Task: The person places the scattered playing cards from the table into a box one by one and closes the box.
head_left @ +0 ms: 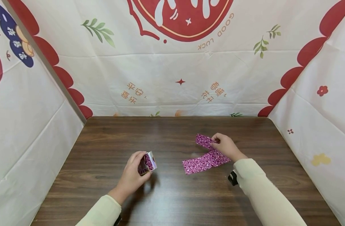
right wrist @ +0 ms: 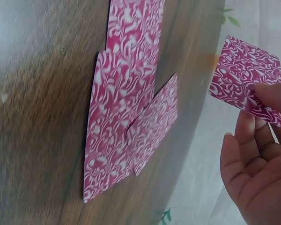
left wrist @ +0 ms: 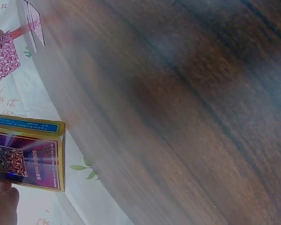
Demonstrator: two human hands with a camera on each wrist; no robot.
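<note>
In the head view, my left hand [head_left: 132, 172] grips a small card box [head_left: 147, 163] above the left-centre of the table. Blue, purple and gold printing covers this box in the left wrist view, where only some fingertips show. My right hand [head_left: 227, 147] pinches one playing card [right wrist: 247, 77] between thumb and fingers, its pink-and-white patterned back showing. Below it, several playing cards [head_left: 202, 163] with the same back lie overlapping on the table, one set at an angle to the others. Their faces are hidden.
A dark wood-grain table [head_left: 167, 201] spreads under both hands. White printed cloth [head_left: 161, 69] hangs behind its far edge and along both sides. A black wrist strap piece [head_left: 233, 178] shows at the right sleeve.
</note>
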